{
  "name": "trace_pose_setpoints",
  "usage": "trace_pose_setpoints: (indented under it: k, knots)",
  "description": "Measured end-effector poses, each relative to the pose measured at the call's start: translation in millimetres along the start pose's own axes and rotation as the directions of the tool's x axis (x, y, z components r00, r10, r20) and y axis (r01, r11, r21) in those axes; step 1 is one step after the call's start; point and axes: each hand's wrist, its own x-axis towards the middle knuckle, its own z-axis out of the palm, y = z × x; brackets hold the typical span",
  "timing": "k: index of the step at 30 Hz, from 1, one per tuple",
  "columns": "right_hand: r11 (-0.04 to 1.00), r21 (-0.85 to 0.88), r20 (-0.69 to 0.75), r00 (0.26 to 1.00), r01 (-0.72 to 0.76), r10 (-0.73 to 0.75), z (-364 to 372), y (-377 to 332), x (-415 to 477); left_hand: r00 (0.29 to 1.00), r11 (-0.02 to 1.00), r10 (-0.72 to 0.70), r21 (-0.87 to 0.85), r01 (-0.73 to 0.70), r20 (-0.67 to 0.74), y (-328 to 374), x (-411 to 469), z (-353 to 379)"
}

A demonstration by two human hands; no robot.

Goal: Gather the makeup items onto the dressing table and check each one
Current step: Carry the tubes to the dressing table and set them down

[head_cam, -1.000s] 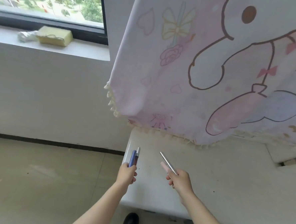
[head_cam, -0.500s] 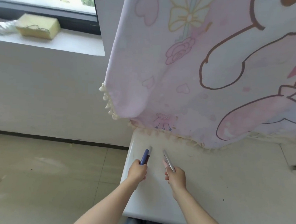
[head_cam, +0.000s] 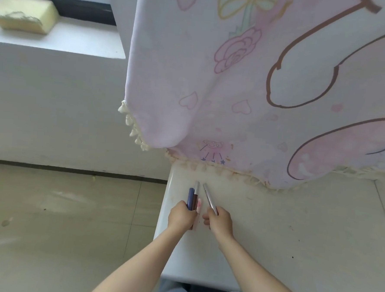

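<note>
Head view: my left hand (head_cam: pixel 181 216) was closed around a blue and a brown makeup stick (head_cam: pixel 193 196), tips low over the counter (head_cam: pixel 294 231); my right hand (head_cam: pixel 219 220) pinched a silver pencil (head_cam: pixel 209 198) beside them, probably for setting down together.

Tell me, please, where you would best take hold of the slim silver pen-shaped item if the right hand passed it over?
Judging by its pose, grip the silver pen-shaped item on its free upper half, coming from the curtain side. The right hand wraps only its lower end, and the shaft points up and away over the table, bare all round. Pinch across its narrow width.
</note>
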Motion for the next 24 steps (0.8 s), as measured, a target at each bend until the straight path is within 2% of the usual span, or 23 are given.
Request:
trace_pose_setpoints:
  k: [5, 12, 18, 24]
  knots:
    - [0.984, -0.177, -0.031, 0.999, 0.007, -0.012, -5.0, 5.6, 3.3, 0.998, 0.978, 0.042, 0.206, -0.032, -0.044, -2.4, -0.7, -0.3]
    - [0.925, -0.378, -0.025, 0.999, 0.032, -0.045, -8.0, 10.3, -0.6, 0.994, 0.961, 0.064, 0.274, -0.037, -0.088, -6.9, -3.0, -0.2]
    - [0.914, -0.403, -0.015, 0.998, 0.045, -0.055, -11.5, 14.4, -6.7, 0.989, 0.938, 0.112, 0.338, -0.074, -0.093, -12.5, -8.5, 0.5]
    - [0.925, -0.375, -0.053, 0.995, 0.064, -0.090, -23.2, 20.4, -12.1, 0.971, 0.867, 0.220, 0.476, -0.151, -0.093, -15.1, -16.0, 0.8]
